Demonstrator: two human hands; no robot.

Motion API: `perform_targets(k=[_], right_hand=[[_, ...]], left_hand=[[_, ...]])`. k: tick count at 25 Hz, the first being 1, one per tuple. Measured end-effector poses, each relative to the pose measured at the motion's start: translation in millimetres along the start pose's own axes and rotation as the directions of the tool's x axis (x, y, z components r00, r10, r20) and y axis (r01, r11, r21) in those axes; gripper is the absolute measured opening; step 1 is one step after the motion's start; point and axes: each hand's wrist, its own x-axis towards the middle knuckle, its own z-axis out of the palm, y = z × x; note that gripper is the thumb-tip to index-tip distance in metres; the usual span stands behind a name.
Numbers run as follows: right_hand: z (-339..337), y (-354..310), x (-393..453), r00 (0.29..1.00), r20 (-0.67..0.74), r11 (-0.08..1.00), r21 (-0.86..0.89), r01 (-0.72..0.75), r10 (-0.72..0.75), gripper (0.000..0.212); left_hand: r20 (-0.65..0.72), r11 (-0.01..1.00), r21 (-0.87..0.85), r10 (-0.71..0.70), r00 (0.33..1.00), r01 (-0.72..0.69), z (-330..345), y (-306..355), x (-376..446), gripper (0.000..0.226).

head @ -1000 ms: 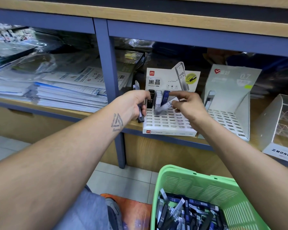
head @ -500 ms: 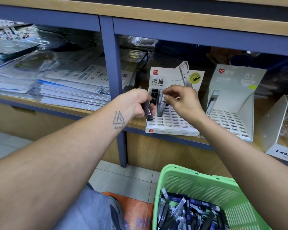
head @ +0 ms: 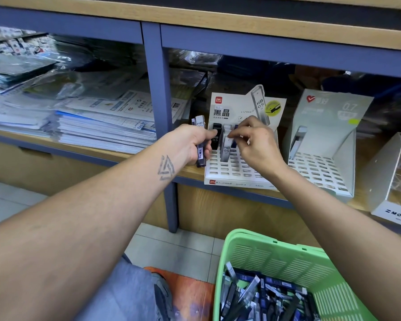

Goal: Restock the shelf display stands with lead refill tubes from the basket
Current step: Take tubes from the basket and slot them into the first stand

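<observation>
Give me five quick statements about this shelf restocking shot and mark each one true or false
1. The left hand holds tubes. True.
2. The green basket is empty. False: many tubes lie in it.
3. The stand by the hands has every slot filled. False: only a few tubes stand in its back row; the front slots are bare.
4. The right hand pinches a clear tube at that stand. True.
5. The 0.7 stand is to the left of the blue post. False: it is to the right, beside the first stand.
</observation>
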Motion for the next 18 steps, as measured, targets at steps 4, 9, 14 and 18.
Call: perform_targets(k=[4, 9, 14, 18], right_hand=[[-7.5, -3.6, -1.9, 0.992, 0.031, 0.988, 0.084, -0.128, 0.126, 0.027], [-21.8, -30.4, 2.5, 0.931, 0.174, 0.766, 0.529, -0.364, 0.322, 0.012], [-29.7, -44.1, 8.8, 0.896, 0.206, 0.696, 0.571, -0.436, 0.393, 0.022], [-34.5, -45.7, 9.7, 0.867, 0.215, 0.585, 0.663, -0.467, 0.449, 0.024]], left_hand=[[0.066, 0.998, 0.040, 0.044, 0.997, -0.047, 2.3, -2.4, -8.7, 0.023], [0.192, 0.965, 0.156, 0.181, 0.964, -0.213, 2.9, -7.6, -27.2, 0.013], [0.248, 0.884, 0.323, 0.264, 0.932, -0.337, 7.3, -9.0, -34.8, 0.019], [0.282, 0.845, 0.379, 0.282, 0.917, -0.376, 13.2, -8.4, -40.2, 0.018]])
